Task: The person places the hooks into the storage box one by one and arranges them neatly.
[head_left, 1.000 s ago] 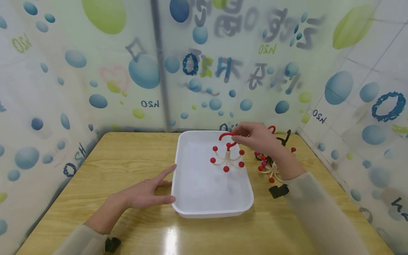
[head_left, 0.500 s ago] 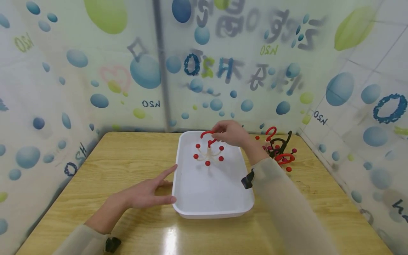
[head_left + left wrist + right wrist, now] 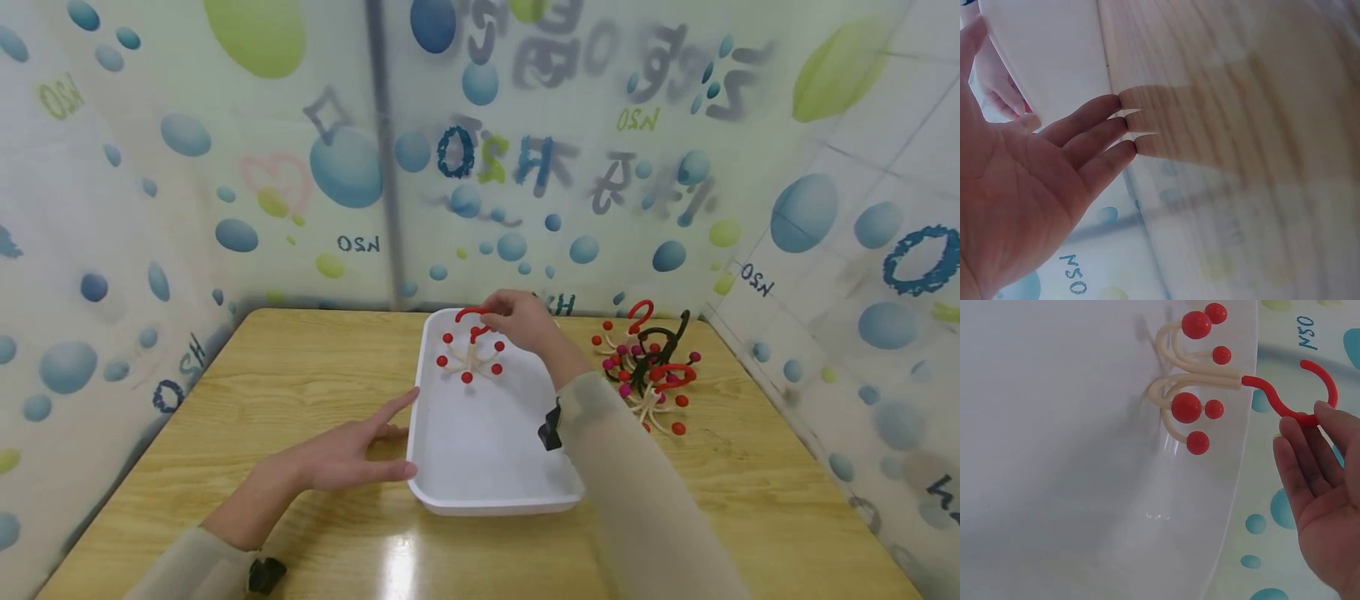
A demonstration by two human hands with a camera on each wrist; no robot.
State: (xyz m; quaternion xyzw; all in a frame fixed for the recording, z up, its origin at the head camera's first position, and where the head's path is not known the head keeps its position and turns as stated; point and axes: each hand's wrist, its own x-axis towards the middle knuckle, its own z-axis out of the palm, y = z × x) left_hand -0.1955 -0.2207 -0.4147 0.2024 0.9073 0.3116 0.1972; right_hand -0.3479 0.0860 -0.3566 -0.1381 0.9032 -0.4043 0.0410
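A white plastic tray (image 3: 495, 450) rests on the table. My right hand (image 3: 521, 321) pinches the red hook top of a multi-arm hook hanger (image 3: 1210, 378) between thumb and fingers. Its cream arms curve up to red ball tips, and it stands upright at the tray's far left part, its arms' bottom close to the tray floor. In the right wrist view the red hook end (image 3: 1329, 381) curves past my thumb. My left hand (image 3: 337, 454) touches the tray's left side with thumb and index finger spread along the rim; the left wrist view shows its other fingers (image 3: 1094, 134) nearly straight.
Right of the tray stands a cluster of similar hangers: a black one (image 3: 678, 333) and red-topped cream ones (image 3: 652, 404), their arms overlapping. The wooden table (image 3: 315, 350) meets a patterned curtain-like wall (image 3: 300, 167) at the back and sides.
My right hand has carried the hook hanger leftward from the tray's right side to its far left part, and slightly lower. The left hand has stayed at the tray's side.
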